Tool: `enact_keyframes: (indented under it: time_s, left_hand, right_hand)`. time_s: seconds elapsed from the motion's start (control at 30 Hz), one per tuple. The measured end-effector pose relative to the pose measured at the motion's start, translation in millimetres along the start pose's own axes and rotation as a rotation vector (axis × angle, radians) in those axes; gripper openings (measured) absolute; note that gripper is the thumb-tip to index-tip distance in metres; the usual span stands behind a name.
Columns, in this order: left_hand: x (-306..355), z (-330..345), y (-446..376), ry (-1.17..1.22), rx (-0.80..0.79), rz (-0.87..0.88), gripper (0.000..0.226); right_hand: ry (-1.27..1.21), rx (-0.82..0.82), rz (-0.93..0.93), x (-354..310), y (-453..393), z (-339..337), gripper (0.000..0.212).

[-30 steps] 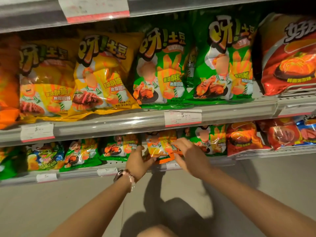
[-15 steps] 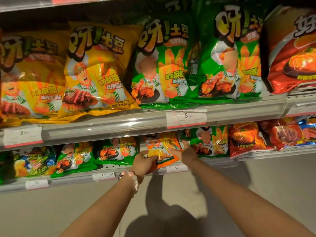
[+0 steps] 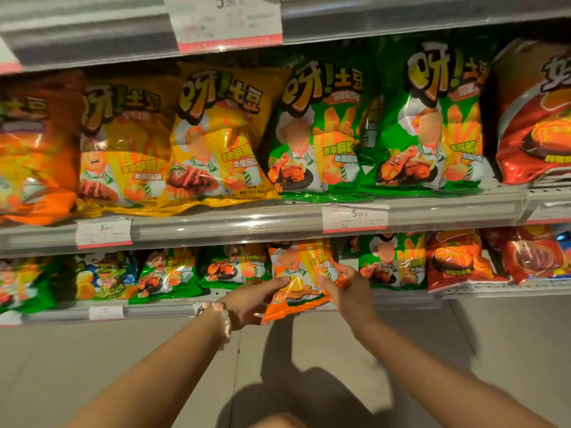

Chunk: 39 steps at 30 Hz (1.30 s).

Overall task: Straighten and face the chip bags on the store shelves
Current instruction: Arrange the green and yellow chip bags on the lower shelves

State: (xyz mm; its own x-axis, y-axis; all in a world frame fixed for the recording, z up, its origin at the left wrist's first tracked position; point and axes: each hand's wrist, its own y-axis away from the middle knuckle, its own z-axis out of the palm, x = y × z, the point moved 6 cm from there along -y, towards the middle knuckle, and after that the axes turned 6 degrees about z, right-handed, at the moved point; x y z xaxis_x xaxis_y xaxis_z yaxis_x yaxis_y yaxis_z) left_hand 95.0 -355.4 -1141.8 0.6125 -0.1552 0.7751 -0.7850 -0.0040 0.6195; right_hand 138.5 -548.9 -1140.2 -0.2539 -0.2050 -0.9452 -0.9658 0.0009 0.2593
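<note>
We see the left hand (image 3: 251, 299) and right hand (image 3: 350, 290) each gripping the orange bag (image 3: 301, 279), green bags (image 3: 234, 267) at 9 and 3 o'clock

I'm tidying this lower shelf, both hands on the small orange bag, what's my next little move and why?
Probably turn the orange bag upright and slide it back. Your left hand and right hand grip its lower corners, and it sits tilted, its bottom edge hanging out past the lower shelf front, between green bags.
</note>
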Motion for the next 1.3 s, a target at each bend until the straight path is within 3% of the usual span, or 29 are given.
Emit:
enact_keyframes:
  time_s: [0.1, 0.17, 0.33, 0.5, 0.67, 0.8, 0.97, 1.1, 1.23, 1.3]
  left_hand:
    - [16.0, -14.0, 16.6, 0.098, 0.012, 0.056, 0.068]
    - [19.4, -24.9, 29.2, 0.178, 0.03, 0.096, 0.068]
    - [13.9, -62.8, 53.6, 0.379, 0.039, 0.151, 0.055]
    - [-5.7, -96.0, 73.0, 0.43, 0.055, 0.146, 0.035]
    - [-32.1, -133.2, 89.9, 0.399, 0.128, 0.165, 0.056]
    - [-50.9, -156.5, 103.8, 0.438, 0.074, 0.184, 0.043]
    - [-61.3, -179.9, 115.4, 0.465, 0.0, 0.214, 0.037]
    - [-68.6, -206.4, 116.4, 0.45, -0.028, 0.245, 0.042]
    - [-86.9, -247.8, 115.4, 0.351, -0.056, 0.244, 0.044]
    - [-97.6, -285.5, 117.1, 0.133, 0.084, 0.249, 0.062]
  right_hand:
    - [-0.208, -0.037, 0.026, -13.1, 10.5, 18.4, 0.023]
    - [-0.32, -0.087, 0.065, -20.7, 17.3, 34.9, 0.035]
    - [-0.404, -0.226, 0.102, -39.0, 36.2, 76.0, 0.034]
    - [-0.315, -0.344, 0.146, -44.2, 53.2, 114.8, 0.041]
    - [-0.055, -0.481, 0.206, -38.7, 60.4, 148.0, 0.06]
    - [0.121, -0.622, 0.248, -45.3, 67.7, 173.6, 0.069]
    - [-0.083, -0.813, 0.315, -57.9, 76.6, 214.5, 0.081]
    - [-0.194, -0.796, 0.289, -64.6, 77.4, 251.2, 0.071]
    - [-0.191, -0.643, 0.275, -61.0, 75.1, 287.0, 0.069]
    - [-0.177, -0.568, 0.25, -61.0, 75.6, 303.8, 0.061]
